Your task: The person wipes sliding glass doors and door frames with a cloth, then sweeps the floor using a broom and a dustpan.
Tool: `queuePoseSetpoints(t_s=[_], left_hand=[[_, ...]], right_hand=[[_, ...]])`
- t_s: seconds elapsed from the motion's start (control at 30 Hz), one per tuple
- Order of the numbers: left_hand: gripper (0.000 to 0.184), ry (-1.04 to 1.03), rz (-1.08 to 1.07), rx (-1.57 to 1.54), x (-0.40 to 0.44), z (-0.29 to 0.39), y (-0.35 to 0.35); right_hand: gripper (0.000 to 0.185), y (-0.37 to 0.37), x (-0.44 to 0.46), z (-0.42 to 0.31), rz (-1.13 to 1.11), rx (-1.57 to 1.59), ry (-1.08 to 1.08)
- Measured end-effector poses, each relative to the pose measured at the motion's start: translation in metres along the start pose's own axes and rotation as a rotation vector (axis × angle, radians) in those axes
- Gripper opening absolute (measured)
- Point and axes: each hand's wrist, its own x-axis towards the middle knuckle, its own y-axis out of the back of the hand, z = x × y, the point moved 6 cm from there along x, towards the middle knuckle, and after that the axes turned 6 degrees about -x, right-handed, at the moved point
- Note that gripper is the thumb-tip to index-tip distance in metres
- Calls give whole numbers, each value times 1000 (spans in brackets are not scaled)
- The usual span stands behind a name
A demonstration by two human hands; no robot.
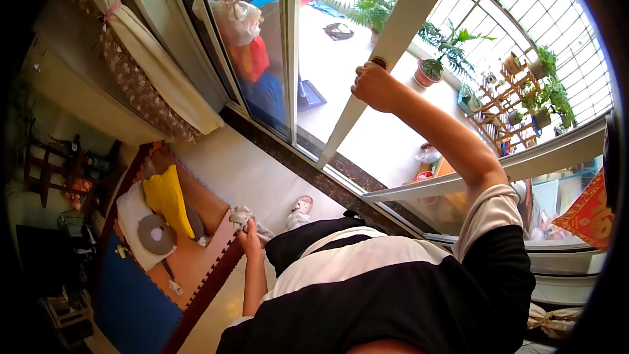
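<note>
My left hand (249, 238) is closed around a crumpled grey cloth (244, 217), held low beside my body above the floor. My right arm is stretched out to a sliding glass door. There my right hand (377, 87) is curled against the door's white upright frame (401, 18), beside a dark round inset handle (379, 62). The fingertips are partly hidden, but the fingers look bent around the frame.
A dark stone threshold (259, 132) runs under the door. Beyond it is a bright balcony with a potted palm (427, 72) and a wooden plant stand (504, 115). At left, a foam mat (134, 295) bears a yellow cushion (171, 200). A curtain (141, 52) hangs nearby.
</note>
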Motion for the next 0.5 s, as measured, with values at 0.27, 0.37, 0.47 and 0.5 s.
queuePoseSetpoints(t_s=[0.27, 0.37, 0.47, 0.5], left_hand=[[38, 64, 81, 30, -26, -20, 6], [38, 16, -23, 43, -15, -24, -13], [38, -8, -157, 60, -11, -18, -47], [38, -3, -172, 68, -16, -11, -59]], right_hand=[[4, 4, -86, -11, 2, 128, -41], [3, 0, -123, -19, -39, 120, -60], [4, 5, -158, -26, -30, 124, -94], [4, 7, -170, -28, -43, 129, -106]])
